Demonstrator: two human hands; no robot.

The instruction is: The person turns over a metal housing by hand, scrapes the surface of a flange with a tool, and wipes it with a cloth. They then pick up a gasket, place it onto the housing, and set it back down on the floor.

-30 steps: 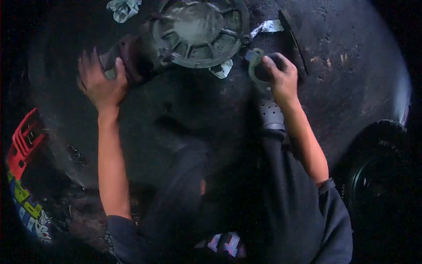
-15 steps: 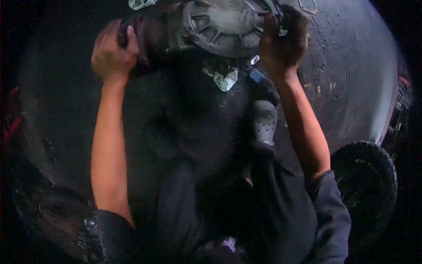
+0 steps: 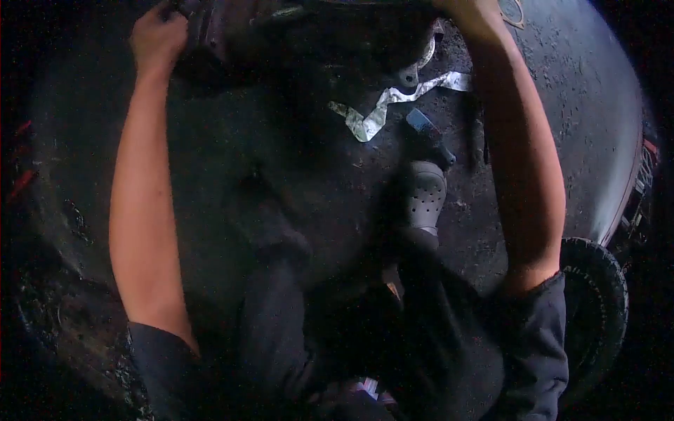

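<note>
A large, dark metal housing [image 3: 214,28] lies across the top of the view, mostly cut off by the edge and deep in shadow. At its left end is my left hand [image 3: 160,36], fingers curled over the metal. My right hand [image 3: 476,12] is at the right end, with its fingers beyond the top edge. A lighter metal lug with a hole [image 3: 408,76] shows under the housing near my right wrist. Below it, a crumpled pale strip [image 3: 368,126] runs zigzag over the dark floor.
A small blue-ended tool [image 3: 421,121] lies by my grey clog [image 3: 426,196]. A thin gasket ring [image 3: 514,14] is at the upper right. A tyre [image 3: 597,309] stands at the lower right, and red items [image 3: 22,184] show at the far left.
Both hands and the housing have moved up and away, so its ribbed round face has left the view. More of the pale strip and the lug now shows.
</note>
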